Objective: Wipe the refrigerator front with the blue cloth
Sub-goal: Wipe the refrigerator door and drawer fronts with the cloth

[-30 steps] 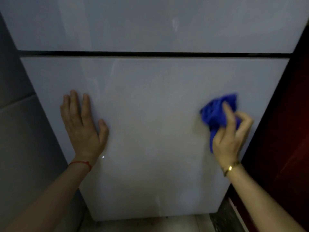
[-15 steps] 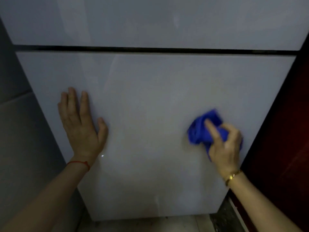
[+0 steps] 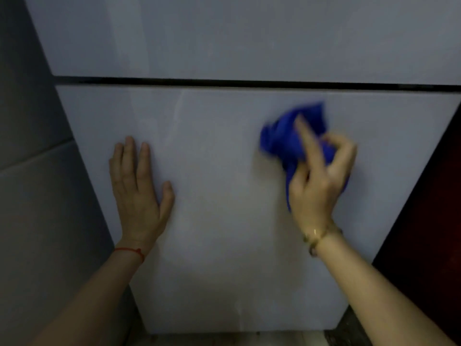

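**Cloth bunched on the lower door, upper right**

Your right hand (image 3: 321,181) has its grip closed around the blue cloth (image 3: 296,136), which is crumpled into a loose wad and pressed against the refrigerator front (image 3: 224,221). The forefinger lies stretched out across the top of the wad while the other fingers curl around it from the right. The cloth sits on the lower door panel, in its upper right part, a little below the dark horizontal gap (image 3: 249,83) that divides the lower panel from the upper panel (image 3: 249,33). Part of the cloth hangs down behind your palm. The cloth and your fingers look smeared with motion blur, so the folds cannot be made out. A gold bracelet (image 3: 319,236) circles your right wrist.

Your left hand (image 3: 139,196) holds nothing: its grip is wide, palm flat against the same lower panel near its left edge, fingers together and pointing up, thumb spread to the right. A thin red string (image 3: 131,251) is tied at that wrist. The two hands are well apart, with bare pale door surface between them.

To the left of the refrigerator stands a grey wall (image 3: 37,196); to the right, a dark reddish surface (image 3: 429,221). A strip of floor (image 3: 237,339) shows under the door's bottom edge.
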### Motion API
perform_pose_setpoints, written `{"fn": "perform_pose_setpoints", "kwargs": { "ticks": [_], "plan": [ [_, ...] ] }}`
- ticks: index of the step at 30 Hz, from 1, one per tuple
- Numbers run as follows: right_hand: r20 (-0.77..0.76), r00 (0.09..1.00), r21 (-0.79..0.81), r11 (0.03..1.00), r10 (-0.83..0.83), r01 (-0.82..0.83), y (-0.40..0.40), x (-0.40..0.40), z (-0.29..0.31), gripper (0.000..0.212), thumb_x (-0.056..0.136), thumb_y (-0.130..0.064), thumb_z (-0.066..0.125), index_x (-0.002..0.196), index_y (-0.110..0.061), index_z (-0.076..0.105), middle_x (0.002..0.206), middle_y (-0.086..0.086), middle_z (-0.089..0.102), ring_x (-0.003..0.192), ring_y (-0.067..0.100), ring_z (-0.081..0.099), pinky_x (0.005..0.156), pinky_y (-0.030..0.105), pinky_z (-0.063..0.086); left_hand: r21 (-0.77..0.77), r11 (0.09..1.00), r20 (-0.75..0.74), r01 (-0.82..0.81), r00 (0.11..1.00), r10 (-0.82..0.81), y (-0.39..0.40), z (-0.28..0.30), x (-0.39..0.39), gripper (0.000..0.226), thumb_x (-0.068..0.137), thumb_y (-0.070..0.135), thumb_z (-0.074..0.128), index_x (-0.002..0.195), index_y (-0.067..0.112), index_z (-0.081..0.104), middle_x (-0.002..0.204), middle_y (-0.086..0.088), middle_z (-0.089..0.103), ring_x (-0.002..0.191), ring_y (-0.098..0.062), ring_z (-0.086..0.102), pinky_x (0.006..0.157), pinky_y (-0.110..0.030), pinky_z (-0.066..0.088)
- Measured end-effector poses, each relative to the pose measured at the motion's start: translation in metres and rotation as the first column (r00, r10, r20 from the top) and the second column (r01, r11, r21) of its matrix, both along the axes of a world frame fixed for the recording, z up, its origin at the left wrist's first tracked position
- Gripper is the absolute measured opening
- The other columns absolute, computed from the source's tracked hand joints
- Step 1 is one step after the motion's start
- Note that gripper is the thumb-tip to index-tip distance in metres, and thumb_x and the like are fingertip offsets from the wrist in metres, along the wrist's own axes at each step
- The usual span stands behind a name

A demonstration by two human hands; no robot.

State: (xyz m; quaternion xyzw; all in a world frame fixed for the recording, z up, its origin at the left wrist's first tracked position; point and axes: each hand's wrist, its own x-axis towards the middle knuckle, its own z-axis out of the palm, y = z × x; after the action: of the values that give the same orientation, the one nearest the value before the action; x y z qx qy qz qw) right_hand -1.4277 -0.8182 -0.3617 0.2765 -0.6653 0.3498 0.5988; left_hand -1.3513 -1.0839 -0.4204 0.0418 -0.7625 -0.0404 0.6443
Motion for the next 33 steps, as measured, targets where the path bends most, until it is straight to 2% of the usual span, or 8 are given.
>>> {"fn": "perform_pose_setpoints", "kwargs": {
  "ticks": [3, 7, 10, 13, 17, 21, 25, 33],
  "plan": [
    [-0.134, 0.981, -0.072, 0.988, -0.142, 0.133, -0.035, -0.001, 0.038, 0.048, 0.090, 0.004, 0.050, 0.132, -0.019, 0.056, 0.106, 0.018, 0.054, 0.095, 0.031, 0.052, 0.085, 0.040, 0.046, -0.010, 1.000, 0.019, 0.020, 1.000, -0.020, -0.008, 0.002, 0.003, 0.060, 0.098, 0.030, 0.040, 0.147, -0.002, 0.028, 0.155, -0.021, 0.022, 0.152, -0.017, 0.003, 0.127, -0.035, 0.004],
    [-0.344, 0.939, 0.508, 0.838, -0.016, 0.200, -0.069, 0.014, -0.070, 0.041, 0.098, -0.008, 0.046, 0.133, -0.028, 0.046, 0.112, 0.009, 0.046, 0.081, 0.029, 0.055, 0.073, 0.040, 0.045, -0.017, 0.999, 0.035, 0.031, 0.999, -0.030, -0.015, 0.001, 0.002, 0.063, 0.095, 0.028, 0.042, 0.149, 0.001, 0.024, 0.156, -0.018, 0.021, 0.152, -0.015, 0.003, 0.127, -0.036, 0.006],
    [-0.303, 0.951, 0.729, 0.658, 0.062, 0.189, -0.045, 0.013, -0.131, 0.036, 0.097, -0.011, 0.043, 0.125, -0.030, 0.054, 0.111, 0.008, 0.049, 0.079, 0.025, 0.046, 0.065, 0.038, 0.043, -0.044, 0.999, 0.017, 0.019, 1.000, -0.018, -0.017, 0.001, 0.001, 0.060, 0.096, 0.028, 0.040, 0.147, -0.001, 0.027, 0.154, -0.019, 0.023, 0.152, -0.015, 0.003, 0.127, -0.035, 0.006],
    [-0.018, 0.996, 0.490, 0.868, -0.082, 0.081, -0.016, 0.012, -0.083, 0.026, 0.096, -0.018, 0.056, 0.113, -0.037, 0.058, 0.093, 0.009, 0.059, 0.076, 0.026, 0.051, 0.068, 0.037, 0.045, -0.043, 0.999, 0.002, 0.008, 1.000, -0.008, -0.016, 0.001, 0.001, 0.059, 0.098, 0.031, 0.035, 0.145, -0.003, 0.029, 0.153, -0.019, 0.024, 0.153, -0.013, 0.002, 0.127, -0.034, 0.006],
    [-0.085, 0.981, -0.105, 0.980, -0.176, 0.167, -0.034, 0.000, 0.022, 0.047, 0.089, 0.002, 0.051, 0.132, -0.015, 0.056, 0.104, 0.022, 0.054, 0.094, 0.034, 0.052, 0.084, 0.042, 0.045, -0.049, 0.999, -0.002, 0.009, 1.000, -0.009, -0.014, 0.001, 0.000, 0.057, 0.098, 0.030, 0.036, 0.145, -0.003, 0.030, 0.153, -0.019, 0.024, 0.152, -0.014, 0.003, 0.127, -0.036, 0.008],
    [-0.346, 0.934, 0.323, 0.924, -0.088, 0.206, -0.078, 0.017, -0.027, 0.045, 0.094, -0.004, 0.056, 0.133, -0.026, 0.052, 0.111, 0.011, 0.047, 0.084, 0.031, 0.055, 0.074, 0.041, 0.046, -0.027, 0.999, 0.010, 0.035, 0.999, -0.034, -0.013, 0.002, 0.001, 0.060, 0.098, 0.033, 0.037, 0.146, -0.001, 0.028, 0.154, -0.018, 0.023, 0.153, -0.012, 0.001, 0.127, -0.035, 0.006],
    [-0.369, 0.929, 0.598, 0.757, -0.031, 0.263, -0.043, 0.014, -0.106, 0.045, 0.092, -0.005, 0.052, 0.131, -0.029, 0.055, 0.110, 0.009, 0.048, 0.076, 0.026, 0.047, 0.067, 0.039, 0.039, -0.045, 0.999, 0.007, 0.021, 1.000, -0.020, -0.015, 0.001, 0.002, 0.059, 0.095, 0.027, 0.041, 0.145, -0.002, 0.031, 0.153, -0.019, 0.025, 0.153, -0.014, 0.003, 0.127, -0.034, 0.007],
    [-0.099, 0.973, -0.098, 0.975, -0.207, 0.197, -0.025, -0.004, 0.025, 0.048, 0.088, 0.004, 0.050, 0.132, -0.016, 0.057, 0.106, 0.020, 0.053, 0.094, 0.032, 0.051, 0.084, 0.041, 0.045, -0.046, 0.999, 0.009, -0.004, 1.000, 0.005, -0.014, 0.000, 0.000, 0.059, 0.096, 0.028, 0.038, 0.146, -0.002, 0.030, 0.154, -0.018, 0.024, 0.153, -0.014, 0.002, 0.127, -0.036, 0.007]
  ]
}}
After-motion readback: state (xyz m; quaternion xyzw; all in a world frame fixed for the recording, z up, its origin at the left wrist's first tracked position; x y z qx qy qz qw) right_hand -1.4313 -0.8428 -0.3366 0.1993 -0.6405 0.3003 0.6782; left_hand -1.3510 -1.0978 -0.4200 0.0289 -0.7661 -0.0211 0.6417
